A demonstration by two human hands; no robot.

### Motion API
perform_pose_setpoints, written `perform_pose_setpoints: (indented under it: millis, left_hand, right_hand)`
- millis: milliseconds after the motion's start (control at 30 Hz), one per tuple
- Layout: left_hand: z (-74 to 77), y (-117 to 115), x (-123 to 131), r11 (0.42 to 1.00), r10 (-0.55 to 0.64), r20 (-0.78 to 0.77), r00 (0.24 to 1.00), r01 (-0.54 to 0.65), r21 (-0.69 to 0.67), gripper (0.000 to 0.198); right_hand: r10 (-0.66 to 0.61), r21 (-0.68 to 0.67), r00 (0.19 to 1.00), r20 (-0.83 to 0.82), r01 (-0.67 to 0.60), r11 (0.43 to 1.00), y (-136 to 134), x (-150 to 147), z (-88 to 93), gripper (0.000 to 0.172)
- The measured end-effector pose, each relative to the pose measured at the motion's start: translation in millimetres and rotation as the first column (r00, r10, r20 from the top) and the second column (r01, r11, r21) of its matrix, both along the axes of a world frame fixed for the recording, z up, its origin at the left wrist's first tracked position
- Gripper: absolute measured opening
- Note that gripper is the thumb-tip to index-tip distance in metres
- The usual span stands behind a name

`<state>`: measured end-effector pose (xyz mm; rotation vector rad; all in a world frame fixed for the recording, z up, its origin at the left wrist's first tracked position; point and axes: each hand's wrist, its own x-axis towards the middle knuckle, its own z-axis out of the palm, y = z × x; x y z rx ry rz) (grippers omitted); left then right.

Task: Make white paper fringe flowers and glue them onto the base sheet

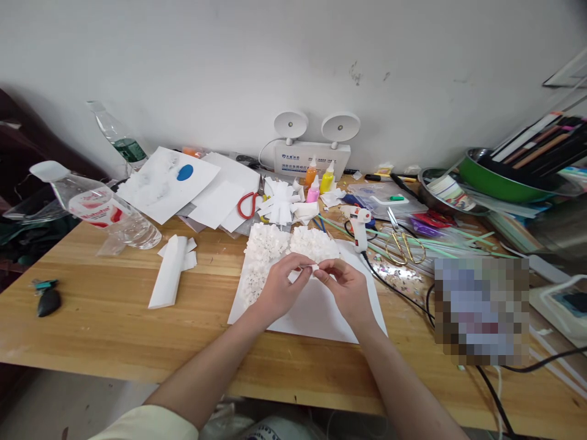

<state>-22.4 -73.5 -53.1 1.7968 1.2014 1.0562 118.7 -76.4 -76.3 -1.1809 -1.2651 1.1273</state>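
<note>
My left hand [284, 284] and my right hand [343, 286] meet over a white sheet [316, 308] on the wooden table. Between their fingertips is a small white paper piece [314, 267], pinched from both sides. Clusters of crumpled white paper bits [267, 242] cover the upper and left parts of the sheet. A second clump of the paper bits [315, 241] lies just beyond my fingers. Fingers partly hide the held piece, so its exact shape is unclear.
A white glue gun [358, 227] stands at the right, its black cable running across the table. Gold-handled scissors [403, 247] lie beside it. Small paint bottles [312, 190] stand at the back. At left are a water bottle [105, 214] and folded white paper [167, 275].
</note>
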Motion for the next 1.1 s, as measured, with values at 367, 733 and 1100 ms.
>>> perform_pose_setpoints:
  millis: [367,733,1100]
  left_hand:
    - [-1.7,-1,0,0.998,0.041,-0.047,0.998,-0.043,-0.041,0.026]
    - [-3.6,0,-2,0.998,0.059,-0.115,0.992,-0.056,0.030,0.028]
    - [-0.5,3,-3,0.994,0.049,-0.022,0.999,-0.051,-0.097,0.013]
  right_hand:
    - [-0.034,-0.022,0.999,0.014,0.035,0.999,1,1,-3.7,0.017]
    - [0.056,0.014,0.998,0.028,-0.057,0.998,1,1,-1.9,0.010]
    - [0.147,-0.028,0.988,-0.053,-0.148,0.989,1,2,-3.0,0.012]
